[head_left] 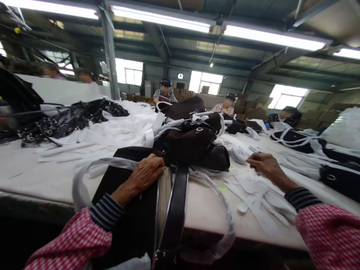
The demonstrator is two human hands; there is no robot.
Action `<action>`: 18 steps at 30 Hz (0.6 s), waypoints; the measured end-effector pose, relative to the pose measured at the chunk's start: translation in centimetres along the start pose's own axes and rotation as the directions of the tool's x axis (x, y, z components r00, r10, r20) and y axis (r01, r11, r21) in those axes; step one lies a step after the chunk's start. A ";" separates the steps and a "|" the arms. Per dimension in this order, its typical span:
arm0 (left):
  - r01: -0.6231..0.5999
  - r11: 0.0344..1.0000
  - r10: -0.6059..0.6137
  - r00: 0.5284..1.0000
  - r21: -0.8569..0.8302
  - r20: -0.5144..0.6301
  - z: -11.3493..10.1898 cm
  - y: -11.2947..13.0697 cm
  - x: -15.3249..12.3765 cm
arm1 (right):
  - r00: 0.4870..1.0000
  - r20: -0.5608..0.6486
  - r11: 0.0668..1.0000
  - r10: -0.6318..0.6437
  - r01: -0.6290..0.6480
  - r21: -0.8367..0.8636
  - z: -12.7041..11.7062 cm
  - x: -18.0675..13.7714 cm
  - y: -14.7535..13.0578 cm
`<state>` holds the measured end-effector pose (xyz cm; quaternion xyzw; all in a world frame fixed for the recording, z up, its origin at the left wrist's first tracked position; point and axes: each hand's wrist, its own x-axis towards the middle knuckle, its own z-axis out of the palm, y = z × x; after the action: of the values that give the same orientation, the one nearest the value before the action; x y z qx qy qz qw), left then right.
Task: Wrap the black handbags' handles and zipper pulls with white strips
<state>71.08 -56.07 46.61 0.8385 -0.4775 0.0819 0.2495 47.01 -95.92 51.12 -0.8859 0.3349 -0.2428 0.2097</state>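
A black bag [123, 228] hangs over the table's front edge, its zipper [157, 210] parted to show a beige lining [164, 198]. My left hand [149, 170] lies at the far end of that opening, fingers curled closed over the bag's edge. White wrapping covers both handles, one arching left [81, 183] and one right [227, 210]. Off to the right, above the table, my right hand [264, 167] is closed in a pinch; whatever its fingertips may hold is too small to make out. Loose white strips [258, 198] lie just below it.
More black bags [188, 144] are piled directly ahead. Black straps with metal hardware [84, 116] and white wrapping [120, 127] heap up at left. Other bags [337, 176] lie along the right side of the white table [202, 202]. Several people work beyond.
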 end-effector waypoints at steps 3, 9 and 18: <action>-0.058 0.998 0.057 0.998 -0.018 -0.009 -0.2 0.4 -0.1 | 0.998 -0.005 0.923 -0.059 0.056 0.381 1.1 -2.8 -4.0; -0.007 0.971 0.037 0.992 -0.240 0.118 -1.1 -0.1 -0.1 | 0.829 0.222 0.792 -0.514 0.360 0.493 7.1 -9.8 -14.6; 0.021 0.941 0.039 0.985 -0.337 0.170 -1.2 -0.3 0.0 | 0.738 0.389 0.792 -0.551 0.317 0.521 13.6 -10.3 -18.4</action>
<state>71.46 -55.37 47.55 0.7849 -0.5083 -0.0735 0.3466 57.07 -73.31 47.16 -0.9042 -0.0175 -0.1025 0.4142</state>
